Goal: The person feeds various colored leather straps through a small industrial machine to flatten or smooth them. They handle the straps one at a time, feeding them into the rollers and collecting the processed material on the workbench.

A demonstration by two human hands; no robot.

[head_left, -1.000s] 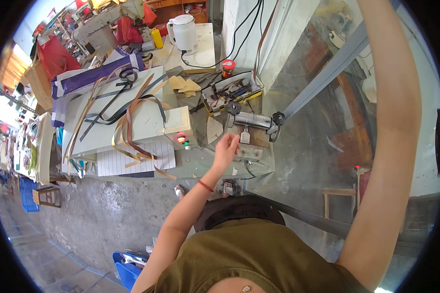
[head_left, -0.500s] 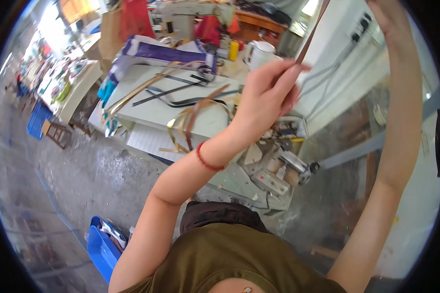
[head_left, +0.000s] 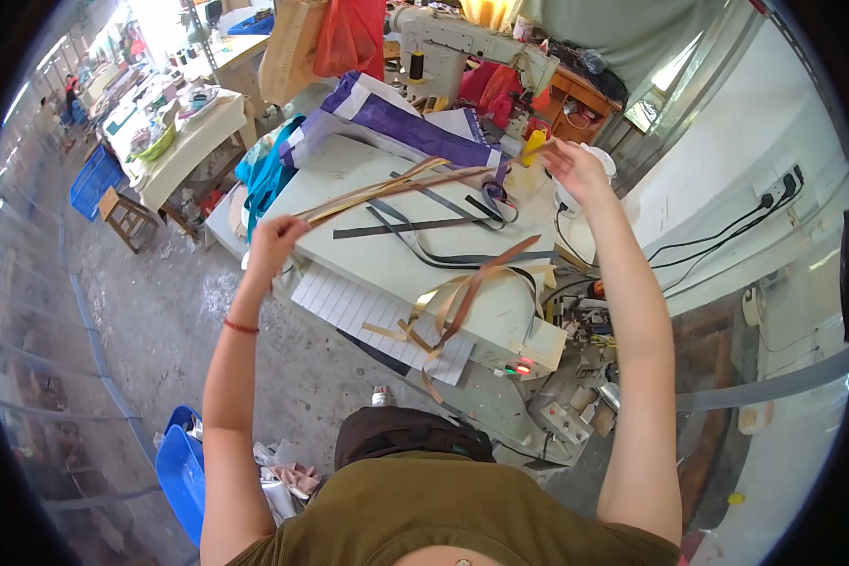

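A thin brown strip (head_left: 472, 174) is stretched over the white worktable (head_left: 349, 179), running from one hand to the other. My left hand (head_left: 275, 243), above the table's left edge, has its fingers closed on one end. Farther back on the right, my right hand (head_left: 578, 173) pinches the other end, in front of a white kettle (head_left: 602, 160) and a yellow bottle (head_left: 535, 143). Gold strips lie just under the stretched one, partly hard to tell from it. Black strips (head_left: 401, 228) lie crossed at mid-table. Nearer me, a brown strip (head_left: 481, 286) curls among gold ones over the table's front edge.
A purple and white plastic bag (head_left: 401, 123) covers the table's back, before a sewing machine (head_left: 481, 42). A lined white sheet (head_left: 368, 316) is at the near edge. Black cables (head_left: 717, 236) run along the right wall. A blue bin (head_left: 181, 481) stands at lower left, a stool (head_left: 125, 217) farther off.
My left hand has swung from the centre to the left, and my right hand has come down from the upper right. The strip now spans across the table, and the view has shifted.
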